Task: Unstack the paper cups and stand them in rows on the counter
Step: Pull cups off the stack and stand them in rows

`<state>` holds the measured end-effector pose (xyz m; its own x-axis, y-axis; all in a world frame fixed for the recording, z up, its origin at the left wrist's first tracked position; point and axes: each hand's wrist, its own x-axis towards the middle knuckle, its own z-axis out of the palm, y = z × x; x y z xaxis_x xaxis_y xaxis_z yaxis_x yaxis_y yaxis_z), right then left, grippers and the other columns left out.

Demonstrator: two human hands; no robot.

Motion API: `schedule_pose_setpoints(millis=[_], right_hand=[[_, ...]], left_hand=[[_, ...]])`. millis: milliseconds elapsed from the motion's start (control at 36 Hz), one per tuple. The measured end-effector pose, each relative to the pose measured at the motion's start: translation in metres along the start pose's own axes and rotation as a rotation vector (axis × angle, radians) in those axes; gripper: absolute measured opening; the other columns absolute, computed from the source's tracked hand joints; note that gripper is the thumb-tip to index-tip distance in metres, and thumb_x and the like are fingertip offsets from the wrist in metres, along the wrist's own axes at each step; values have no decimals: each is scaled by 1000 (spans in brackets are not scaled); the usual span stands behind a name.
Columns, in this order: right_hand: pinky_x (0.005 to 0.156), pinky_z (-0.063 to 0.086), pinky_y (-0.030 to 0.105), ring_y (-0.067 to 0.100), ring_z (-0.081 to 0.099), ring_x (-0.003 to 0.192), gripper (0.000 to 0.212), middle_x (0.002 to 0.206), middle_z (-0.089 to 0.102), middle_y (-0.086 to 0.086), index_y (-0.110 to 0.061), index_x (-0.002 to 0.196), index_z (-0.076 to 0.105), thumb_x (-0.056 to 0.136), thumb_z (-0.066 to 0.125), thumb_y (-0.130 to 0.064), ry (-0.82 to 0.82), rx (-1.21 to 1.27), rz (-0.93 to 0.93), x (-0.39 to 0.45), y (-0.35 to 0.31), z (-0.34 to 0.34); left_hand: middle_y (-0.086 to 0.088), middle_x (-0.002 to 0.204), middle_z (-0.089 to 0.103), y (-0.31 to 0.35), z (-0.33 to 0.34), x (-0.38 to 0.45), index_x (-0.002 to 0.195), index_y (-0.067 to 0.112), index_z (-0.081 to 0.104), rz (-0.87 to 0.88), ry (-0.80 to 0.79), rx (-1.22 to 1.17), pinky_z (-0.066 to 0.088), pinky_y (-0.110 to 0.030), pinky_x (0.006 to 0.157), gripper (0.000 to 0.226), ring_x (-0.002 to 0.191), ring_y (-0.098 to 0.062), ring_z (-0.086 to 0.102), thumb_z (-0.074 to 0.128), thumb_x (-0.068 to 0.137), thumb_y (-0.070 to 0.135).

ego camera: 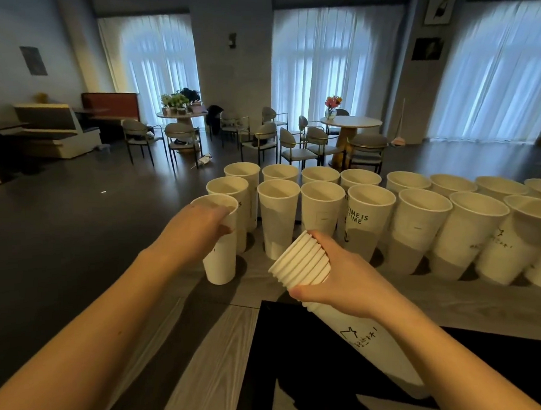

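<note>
My left hand grips the rim of a single white paper cup, which stands upright at the left end of the near row, its base at the counter. My right hand holds a tilted stack of nested white cups near its mouths, the stacked rims pointing up and left; the stack's printed body runs down toward me under my wrist. Several upright cups stand in rows on the grey wood-grain counter, stretching to the right.
A black panel lies set into the counter below the stack. The counter's left edge drops to a dark floor. Beyond the cups are café tables, chairs and curtained windows.
</note>
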<state>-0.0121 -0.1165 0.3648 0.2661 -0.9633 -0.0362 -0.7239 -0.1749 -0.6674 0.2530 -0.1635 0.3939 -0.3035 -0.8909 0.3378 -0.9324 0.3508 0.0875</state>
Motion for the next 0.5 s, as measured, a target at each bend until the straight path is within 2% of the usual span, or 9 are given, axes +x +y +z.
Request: schedule_pose_setpoints(millis=[83,139,222,278,306,333,389,444,500], right_hand=[[95,47,32,10,49,116,105,128,48,-17,-49,150,15,68,82,-55,-3,9,0,0,3,1],[97,48,35,11,50,117,106,130,48,-16,-51,149,15,66,81,-57,8,19,4,0,5,2],[96,49,35,10,51,114,105,127,49,-17,-52,148,16,66,82,-56,29,37,-8,-4,6,0],[92,49,31,3,51,108,102,119,49,-23,-51,147,18,69,82,-53,34,51,-39,-7,6,-2],[90,49,29,1,52,104,100,115,48,-27,-51,147,19,70,83,-51,36,53,-60,-8,6,-3],[88,49,27,-2,51,102,98,111,48,-29,-51,146,20,70,82,-50,39,52,-76,-9,5,-3],[86,51,28,-2,53,100,94,109,49,-29,-55,140,22,69,82,-51,56,53,-101,-10,5,-4],[86,53,30,-1,55,98,84,108,53,-27,-62,126,22,69,82,-49,58,66,-116,-11,5,-6],[83,54,29,-1,56,94,82,105,54,-26,-63,120,18,71,82,-47,48,61,-126,-12,5,-9]], left_hand=[[-3,102,63,-3,1,3,112,18,57,-10,-31,0,56,-36,73,19,81,-16,64,58,94,25],[-2,105,65,-3,-2,6,114,20,57,-52,-22,-31,55,-36,78,26,90,-19,65,63,91,30],[2,120,64,3,-8,5,135,17,50,-60,168,-52,48,-34,89,51,111,-18,56,65,89,35],[7,118,62,22,-13,-1,134,20,50,-32,296,-186,46,-27,88,45,109,-10,55,58,93,36],[10,117,62,37,-17,-4,132,21,52,-26,288,-312,47,-23,87,40,107,-5,57,54,95,36],[11,116,64,52,-19,-7,130,21,54,-30,217,-471,48,-21,87,36,104,-3,59,50,96,35],[7,112,69,75,-19,-11,125,19,59,-22,-56,-773,51,-26,89,31,100,-4,64,44,101,31],[1,108,72,88,-16,-14,117,17,66,22,-293,-842,50,-32,92,32,100,-12,66,41,103,30],[-6,104,72,94,-10,-16,109,13,70,52,-366,-821,48,-35,90,30,97,-18,66,45,102,28]])
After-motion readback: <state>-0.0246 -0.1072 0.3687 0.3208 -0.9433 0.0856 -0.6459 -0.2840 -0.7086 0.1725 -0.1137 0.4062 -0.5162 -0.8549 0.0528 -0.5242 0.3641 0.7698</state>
